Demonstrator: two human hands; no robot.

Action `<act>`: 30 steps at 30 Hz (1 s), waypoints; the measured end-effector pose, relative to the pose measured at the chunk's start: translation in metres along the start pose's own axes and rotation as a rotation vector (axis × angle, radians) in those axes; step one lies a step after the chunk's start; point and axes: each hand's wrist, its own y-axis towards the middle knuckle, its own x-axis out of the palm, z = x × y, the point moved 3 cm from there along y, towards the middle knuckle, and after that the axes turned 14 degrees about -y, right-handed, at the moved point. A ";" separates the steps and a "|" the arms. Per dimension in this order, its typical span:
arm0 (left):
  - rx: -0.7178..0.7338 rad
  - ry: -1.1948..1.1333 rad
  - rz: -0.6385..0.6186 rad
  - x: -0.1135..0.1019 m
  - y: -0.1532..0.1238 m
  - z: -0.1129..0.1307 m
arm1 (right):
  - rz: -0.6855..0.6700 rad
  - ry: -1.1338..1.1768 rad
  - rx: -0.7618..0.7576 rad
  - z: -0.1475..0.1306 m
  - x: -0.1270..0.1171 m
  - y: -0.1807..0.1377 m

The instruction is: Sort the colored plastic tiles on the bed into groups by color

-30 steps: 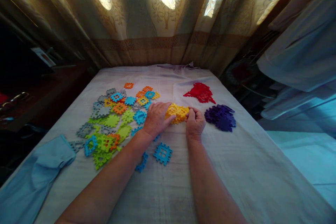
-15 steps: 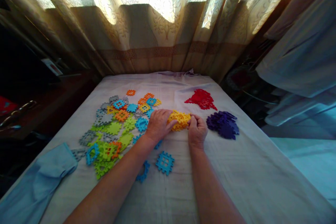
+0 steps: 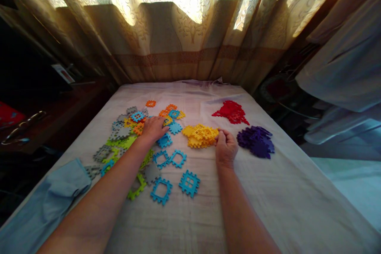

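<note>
My left hand [image 3: 154, 128] is over the mixed pile of toothed plastic building tiles, thumb apart from the fingers, its fingertips beside a yellow tile [image 3: 167, 120] and close to a blue tile [image 3: 175, 127]. Closed in a pinch, my right hand [image 3: 226, 149] grips the right edge of a yellow tile in the yellow pile [image 3: 200, 136]. Orange tiles [image 3: 171, 107], grey tiles [image 3: 120, 133] and green tiles [image 3: 137, 187] lie around the left hand. My left forearm hides part of this mixed pile.
A red tile pile [image 3: 230, 112] lies at the back right, and a purple tile pile [image 3: 256, 141] sits right of my right hand. Several blue frame tiles [image 3: 161, 191] are spread near the front. Light blue cloth [image 3: 59, 190] covers the left edge of the white-sheeted table [image 3: 268, 202].
My left hand has left the yellow pile and moved left to the mixed tiles. My right hand stays at the yellow pile's right edge. The view has shifted slightly.
</note>
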 end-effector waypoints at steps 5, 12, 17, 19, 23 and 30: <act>0.015 -0.043 0.046 0.003 0.000 -0.006 | 0.001 0.002 -0.003 0.000 0.000 0.000; -0.026 -0.125 0.082 0.002 0.001 -0.010 | 0.003 0.005 -0.003 -0.001 0.000 0.000; -0.031 -0.214 0.099 -0.001 -0.001 -0.006 | -0.005 0.021 0.008 -0.003 -0.001 -0.001; 0.002 -0.260 0.118 0.000 -0.001 0.003 | -0.006 0.024 0.014 -0.003 -0.001 -0.001; 0.112 -0.329 0.106 0.007 0.001 0.031 | -0.007 0.021 0.008 -0.001 0.000 0.000; 0.199 -0.454 0.017 0.028 0.015 0.064 | -0.003 0.028 0.029 -0.001 0.000 -0.001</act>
